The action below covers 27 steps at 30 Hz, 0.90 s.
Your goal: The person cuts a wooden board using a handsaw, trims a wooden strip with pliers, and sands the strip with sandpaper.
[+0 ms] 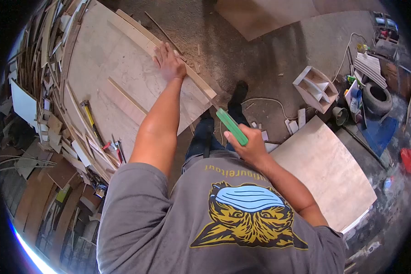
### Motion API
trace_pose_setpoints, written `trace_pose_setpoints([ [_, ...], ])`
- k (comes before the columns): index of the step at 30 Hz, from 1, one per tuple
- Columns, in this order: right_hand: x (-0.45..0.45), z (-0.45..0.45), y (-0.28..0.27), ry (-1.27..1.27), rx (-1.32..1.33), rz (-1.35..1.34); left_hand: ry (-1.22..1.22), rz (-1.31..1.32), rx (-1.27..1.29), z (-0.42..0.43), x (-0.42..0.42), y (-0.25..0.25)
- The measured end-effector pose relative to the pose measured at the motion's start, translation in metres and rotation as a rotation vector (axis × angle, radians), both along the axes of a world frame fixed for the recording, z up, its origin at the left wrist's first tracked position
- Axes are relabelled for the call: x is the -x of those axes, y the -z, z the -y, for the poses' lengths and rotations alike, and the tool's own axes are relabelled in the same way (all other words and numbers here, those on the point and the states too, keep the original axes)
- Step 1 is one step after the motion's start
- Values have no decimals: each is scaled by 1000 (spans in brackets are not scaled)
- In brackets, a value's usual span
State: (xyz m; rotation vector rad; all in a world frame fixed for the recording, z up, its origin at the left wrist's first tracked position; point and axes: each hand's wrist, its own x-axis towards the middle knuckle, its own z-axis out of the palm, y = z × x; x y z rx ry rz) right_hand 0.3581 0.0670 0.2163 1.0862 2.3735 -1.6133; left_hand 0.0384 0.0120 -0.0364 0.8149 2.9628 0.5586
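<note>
Now, on my 1 feed, the head view, I have the left hand (171,65) lying across the long wooden strip (199,82), fingers spread and extended, not clenched around anything I can see. And over to the right hand (251,147): fingers wrapped firmly round the green-handled tool (232,126), its thin blade at the strip's near end; I can't tell how deep it sits. That strip lies along the edge of a plywood board (93,61). I spot a shorter strip (125,97) on the same board, left of the forearm (157,121). Further left, a yellow-handled hammer (91,121) beside heaped scrap wood (50,45); off right, an open wooden box (314,91), a tyre (377,106) and a pale panel (326,176).
</note>
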Motion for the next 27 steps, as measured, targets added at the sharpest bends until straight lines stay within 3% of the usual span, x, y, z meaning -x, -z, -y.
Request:
trace_pose_setpoints([
  [3,-22,7,-39,80,-5,-109,-16,36,18,-2,-3,-11],
  [8,-80,-10,-89,-31,25,110,-29,40,40,-2,-6,-12],
  [20,-24,-11,-75,4,-1,-8,-23,-112,18,-10,34,-7],
  [23,20,-5,-34,15,-68,-98,-13,-105,20,-8,36,-4],
  [27,72,-9,3,51,13,5,-23,-66,24,-7,39,-4],
])
